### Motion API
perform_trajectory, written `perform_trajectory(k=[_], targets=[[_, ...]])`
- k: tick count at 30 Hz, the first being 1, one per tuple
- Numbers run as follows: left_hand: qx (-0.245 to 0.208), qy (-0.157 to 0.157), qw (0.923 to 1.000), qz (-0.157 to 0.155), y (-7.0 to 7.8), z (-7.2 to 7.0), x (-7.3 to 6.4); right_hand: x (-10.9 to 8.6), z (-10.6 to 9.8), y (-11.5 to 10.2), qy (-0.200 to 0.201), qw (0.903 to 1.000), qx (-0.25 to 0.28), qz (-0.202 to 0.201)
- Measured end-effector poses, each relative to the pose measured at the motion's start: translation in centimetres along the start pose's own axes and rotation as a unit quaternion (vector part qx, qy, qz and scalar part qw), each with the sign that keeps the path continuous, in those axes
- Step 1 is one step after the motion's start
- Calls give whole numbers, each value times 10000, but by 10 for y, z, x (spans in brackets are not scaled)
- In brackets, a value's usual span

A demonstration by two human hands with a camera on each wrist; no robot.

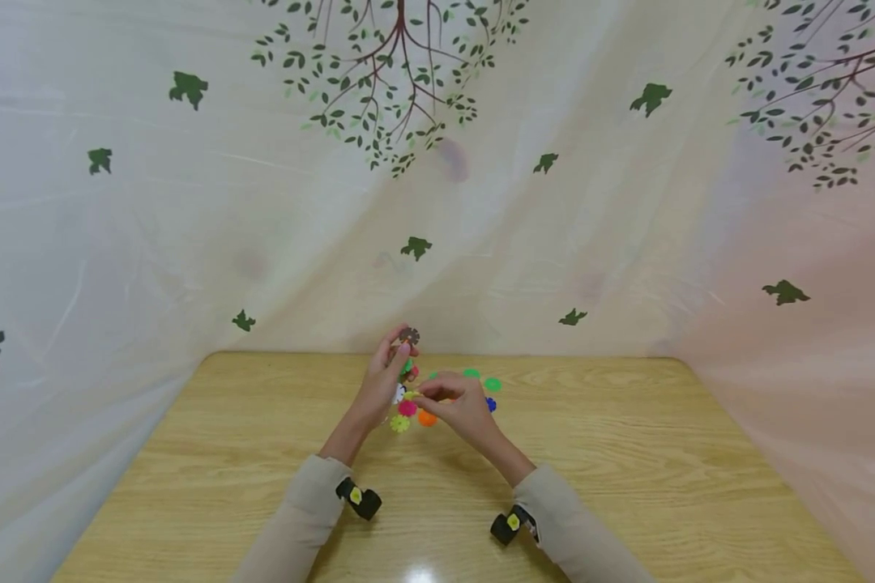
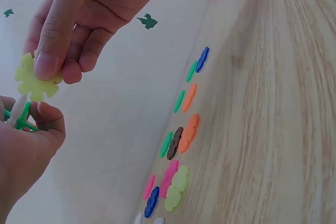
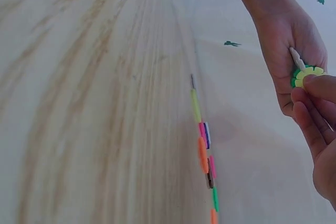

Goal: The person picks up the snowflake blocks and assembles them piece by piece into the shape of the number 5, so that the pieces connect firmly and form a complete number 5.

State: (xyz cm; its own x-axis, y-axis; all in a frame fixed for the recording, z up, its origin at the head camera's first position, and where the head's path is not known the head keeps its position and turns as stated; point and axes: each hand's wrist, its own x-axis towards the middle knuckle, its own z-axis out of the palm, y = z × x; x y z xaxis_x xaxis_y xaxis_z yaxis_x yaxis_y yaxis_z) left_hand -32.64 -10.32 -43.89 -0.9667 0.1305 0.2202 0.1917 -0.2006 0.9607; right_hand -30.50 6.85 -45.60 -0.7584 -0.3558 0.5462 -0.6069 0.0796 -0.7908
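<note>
My left hand [image 1: 376,397] is raised over the table's far part and grips a cluster of joined plastic snowflake discs. A brown disc [image 1: 409,335] shows at the cluster's top, with a green disc [image 1: 407,367] below it and a white disc [image 1: 399,394] lower down. My right hand [image 1: 465,406] pinches a single yellow snowflake disc [image 2: 32,85] between thumb and fingers. In the left wrist view, the yellow disc's notched edge is right at the white disc's tip. Part of the cluster is hidden by the left fingers.
Several loose discs lie on the wooden table [image 1: 627,453] beneath the hands, among them a pink disc [image 1: 407,408], a yellow-green disc [image 1: 399,423], an orange disc [image 1: 427,418], a green disc [image 1: 492,385] and a blue disc [image 1: 492,404]. A printed curtain [image 1: 321,243] hangs behind the table.
</note>
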Motion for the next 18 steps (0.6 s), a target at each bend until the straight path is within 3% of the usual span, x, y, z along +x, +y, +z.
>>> perform_trajectory(k=[12, 18], targets=[[-103, -71, 9999, -8, -3, 6, 0, 1, 1, -7, -34, 9989, 349, 298], [51, -118, 9999, 116, -4, 9, -3, 1, 3, -10, 32, 9998, 188, 50]])
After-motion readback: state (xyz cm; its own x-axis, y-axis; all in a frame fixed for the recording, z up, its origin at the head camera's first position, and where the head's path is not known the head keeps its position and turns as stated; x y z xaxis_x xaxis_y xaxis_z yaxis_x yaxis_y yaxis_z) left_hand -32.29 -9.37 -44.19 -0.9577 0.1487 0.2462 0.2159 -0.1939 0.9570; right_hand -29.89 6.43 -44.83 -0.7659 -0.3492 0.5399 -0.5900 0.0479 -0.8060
